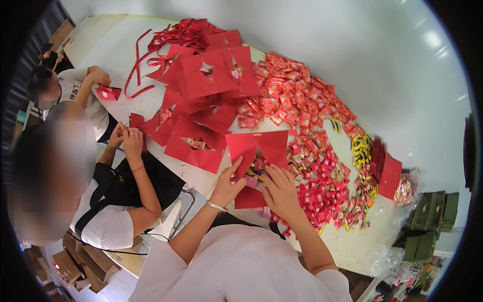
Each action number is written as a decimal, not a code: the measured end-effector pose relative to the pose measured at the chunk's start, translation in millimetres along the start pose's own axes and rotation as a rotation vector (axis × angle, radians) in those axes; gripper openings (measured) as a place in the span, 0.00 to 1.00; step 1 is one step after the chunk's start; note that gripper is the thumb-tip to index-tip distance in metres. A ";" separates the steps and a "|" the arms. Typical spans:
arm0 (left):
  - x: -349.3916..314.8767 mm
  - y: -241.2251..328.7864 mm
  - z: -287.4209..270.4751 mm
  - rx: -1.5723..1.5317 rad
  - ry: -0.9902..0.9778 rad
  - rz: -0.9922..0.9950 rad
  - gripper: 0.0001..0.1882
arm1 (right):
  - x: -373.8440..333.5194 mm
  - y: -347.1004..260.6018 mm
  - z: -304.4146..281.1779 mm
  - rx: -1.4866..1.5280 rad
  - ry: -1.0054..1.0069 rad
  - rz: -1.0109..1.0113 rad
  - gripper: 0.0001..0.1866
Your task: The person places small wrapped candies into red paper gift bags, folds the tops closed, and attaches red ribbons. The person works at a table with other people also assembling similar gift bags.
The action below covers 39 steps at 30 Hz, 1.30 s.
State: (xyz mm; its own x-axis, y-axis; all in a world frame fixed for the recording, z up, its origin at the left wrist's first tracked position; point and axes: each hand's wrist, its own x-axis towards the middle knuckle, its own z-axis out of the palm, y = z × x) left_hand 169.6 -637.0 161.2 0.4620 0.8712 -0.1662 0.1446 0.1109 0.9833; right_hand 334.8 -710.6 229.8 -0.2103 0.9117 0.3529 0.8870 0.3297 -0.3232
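Upright, red box [256, 151]; flaps skyward

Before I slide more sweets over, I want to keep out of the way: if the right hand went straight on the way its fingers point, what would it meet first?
The right hand points up and left across the table, so it would probably first meet the open red paper box just ahead; depth is unclear.

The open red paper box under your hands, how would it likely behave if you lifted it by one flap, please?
The red paper box looks like thin card, so probably light. Its flaps stand spread and creased, so it would likely flex and sag from one flap. Small wrapped sweets show inside; tilting might spill them.
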 end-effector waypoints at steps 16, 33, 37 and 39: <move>121.6 35.7 -230.7 -0.153 0.682 -0.162 0.34 | 39.0 7.5 14.2 0.388 0.126 0.203 0.11; 288.6 -124.2 -363.0 0.213 1.115 -0.479 0.37 | 48.9 61.9 37.9 0.385 0.121 0.495 0.08; 290.5 -97.6 -331.4 0.147 1.250 -0.421 0.37 | 37.9 72.3 39.1 0.353 0.155 0.555 0.08; 283.6 -73.9 -320.5 0.204 1.443 -0.391 0.35 | 29.0 77.7 33.6 0.367 0.161 0.591 0.07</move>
State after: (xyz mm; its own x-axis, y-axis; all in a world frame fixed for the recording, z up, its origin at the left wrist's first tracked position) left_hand 9.4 -244.8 65.3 -0.8471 0.5262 -0.0744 0.2235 0.4797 0.8485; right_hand 383.8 -650.4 185.4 0.3512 0.9252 0.1435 0.6326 -0.1215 -0.7649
